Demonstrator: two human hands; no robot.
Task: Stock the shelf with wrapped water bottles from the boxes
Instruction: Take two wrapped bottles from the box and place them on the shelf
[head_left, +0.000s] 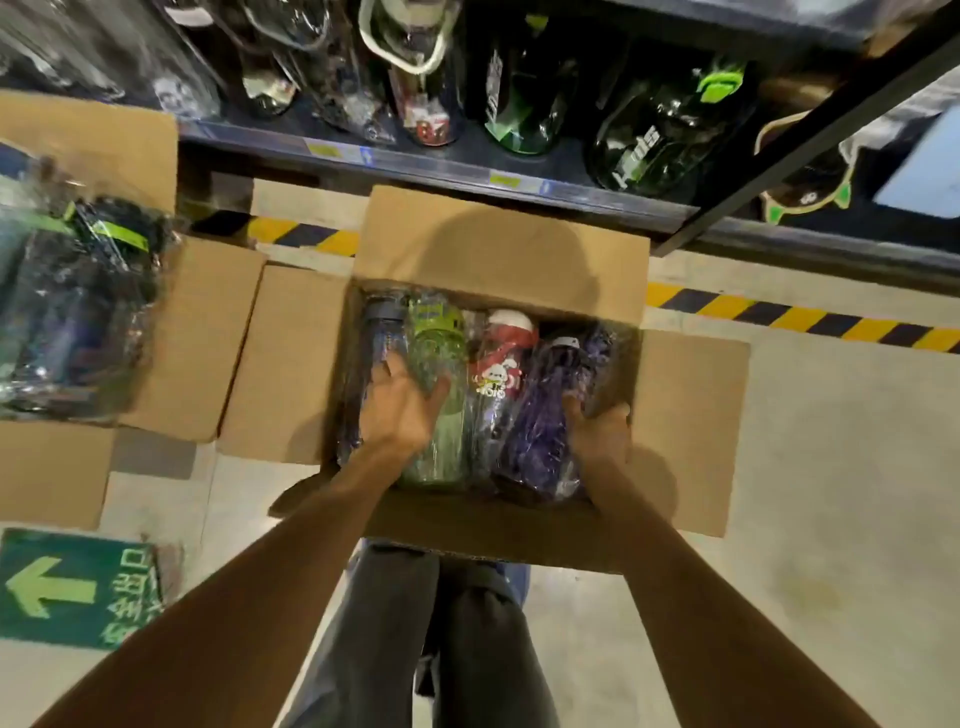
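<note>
Both my hands in the open box (498, 249) of wrapped bottles

My left hand (402, 402) rests flat, fingers spread, on the green bottle (436, 364); my right hand (597, 428) grips the purple bottle (540, 415); concrete floor (831, 467), stocked shelf (467, 166) ahead.

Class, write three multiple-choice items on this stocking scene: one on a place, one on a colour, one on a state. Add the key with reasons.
1. Where is the red-and-white wrapped bottle?
A. in the open cardboard box
B. on the floor
C. on the dark metal shelf

2. What colour is the wrapped bottle beside the left hand?
A. orange
B. green
C. white

3. The box flaps are:
A. taped
B. folded shut
C. spread open

Key: 1 A, it lies among the boxed bottles; 2 B, its body shows green; 3 C, bottles show between the flaps.
</note>
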